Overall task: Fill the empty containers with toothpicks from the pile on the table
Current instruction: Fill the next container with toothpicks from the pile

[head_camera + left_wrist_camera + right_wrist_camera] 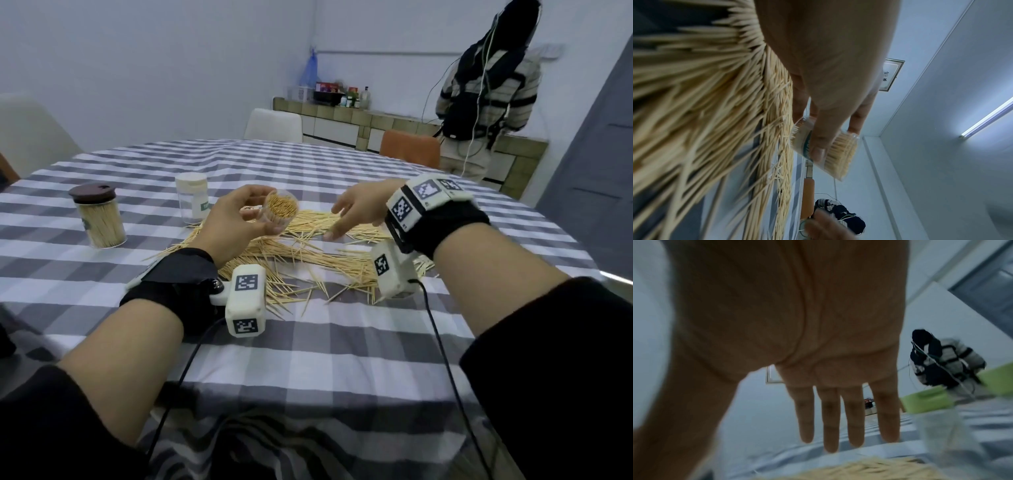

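My left hand [239,219] grips a clear round container [279,210] packed with toothpicks, tilted so its open mouth faces me, above the left part of the pile. The left wrist view shows the same container [838,152] with my fingers [819,141] curled round it. A wide pile of loose toothpicks [308,253] lies on the checked tablecloth. My right hand [356,212] hovers over the pile's far side, fingers straight and spread, holding nothing. In the right wrist view the fingers [830,418] reach out above the pile [869,470].
A full toothpick jar with a brown lid [97,216] stands at the left. A clear jar with a white lid [192,200] stands behind the pile. Chairs [274,125] ring the round table [342,359]. A person in a striped top [486,92] stands at the back counter.
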